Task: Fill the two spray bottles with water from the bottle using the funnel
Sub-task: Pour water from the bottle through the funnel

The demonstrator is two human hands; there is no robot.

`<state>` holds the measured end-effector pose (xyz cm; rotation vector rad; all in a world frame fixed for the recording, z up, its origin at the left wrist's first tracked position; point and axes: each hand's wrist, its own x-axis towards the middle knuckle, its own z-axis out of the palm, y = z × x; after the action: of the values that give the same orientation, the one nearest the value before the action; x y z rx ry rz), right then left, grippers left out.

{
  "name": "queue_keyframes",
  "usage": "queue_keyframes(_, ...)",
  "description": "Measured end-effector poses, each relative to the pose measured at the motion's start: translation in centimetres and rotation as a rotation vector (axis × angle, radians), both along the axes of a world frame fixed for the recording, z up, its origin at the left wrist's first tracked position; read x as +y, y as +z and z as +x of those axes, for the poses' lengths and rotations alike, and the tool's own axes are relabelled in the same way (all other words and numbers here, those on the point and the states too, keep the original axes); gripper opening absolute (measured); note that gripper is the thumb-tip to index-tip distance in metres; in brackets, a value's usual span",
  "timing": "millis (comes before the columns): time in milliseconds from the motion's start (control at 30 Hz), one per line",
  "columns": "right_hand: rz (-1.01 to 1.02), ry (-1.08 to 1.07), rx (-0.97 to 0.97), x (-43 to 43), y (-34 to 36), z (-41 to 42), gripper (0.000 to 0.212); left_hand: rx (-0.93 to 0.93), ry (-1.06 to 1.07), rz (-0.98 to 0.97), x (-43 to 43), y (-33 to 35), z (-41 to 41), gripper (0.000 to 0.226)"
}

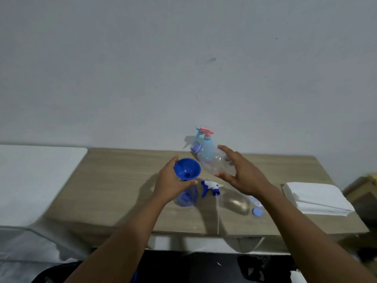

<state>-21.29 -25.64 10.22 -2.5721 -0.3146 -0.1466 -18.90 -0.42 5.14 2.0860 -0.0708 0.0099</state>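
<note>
**funnel held in place, water bottle raised for the pour**

we saw the left hand (173, 180) wrapped round the funnel (187, 169), fingers on its far-left rim and thumb across the near side. it steadied the funnel in the neck of the blue spray bottle (186, 198), which stood on the table (114, 180).

the right hand (242, 174) gripped the water bottle (216, 162) by its lower end, thumb beneath and fingers over the top. the bottle hung in the air just right of the funnel. it was tilted, with its open mouth pointing up and to the far left, not yet over the bowl. we could not tell how much water it held.

the pale spray bottle (206, 139) stood at the far side behind the water bottle, with its pink trigger head on. a loose spray head (210, 186) lay just right of the blue spray bottle. a cap (257, 212) lay nearer on the right, and a folded cloth (318, 198) lay further right.

we judged that the first fill was in hand, at the point just before pouring. the next move called for bringing the mouth left over the funnel and tipping it down slowly. the left hand would need to keep the funnel upright, since a fast pour could overflow the narrow stem. the pale spray bottle would still need its head unscrewed.
</note>
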Motion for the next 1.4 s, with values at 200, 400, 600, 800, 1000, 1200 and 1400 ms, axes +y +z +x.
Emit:
queue_keyframes(200, -0.202, -0.038, 0.036, -0.7, 0.4, -1.0, 0.081, -0.089, -0.019, -0.052, 0.1, -0.6, 0.4, 0.063)
queue_keyframes(400, -0.393, -0.045, 0.061, -0.9, 1.3, -1.3, 0.080, -0.010, -0.018, -0.059, 0.2, -0.3, 0.5, 0.122)
queue_keyframes(600, -0.532, -0.042, 0.064, -0.6, 2.5, -1.3, 0.079, -0.005, -0.019, -0.048, 0.4, 0.0, 0.4, 0.123)
queue_keyframes(800, -0.580, -0.040, 0.054, -0.1, 2.8, -1.0, 0.080, 0.011, -0.003, -0.037, 0.3, 0.3, 0.2, 0.122)
queue_keyframes(1000, -0.612, -0.033, 0.028, 0.3, 3.1, -0.5, 0.080, -0.053, -0.004, -0.017, 0.1, 1.5, -0.4, 0.078)
queue_keyframes(1200, -0.658, -0.033, 0.005, 0.3, 3.5, -0.4, 0.081, -0.069, -0.016, -0.012, 0.0, 1.7, -0.5, 0.070)
queue_keyframes(1400, -0.676, -0.037, -0.015, 0.2, 3.8, -0.3, 0.082, -0.080, -0.013, -0.002, -0.1, 1.8, -0.7, 0.071)
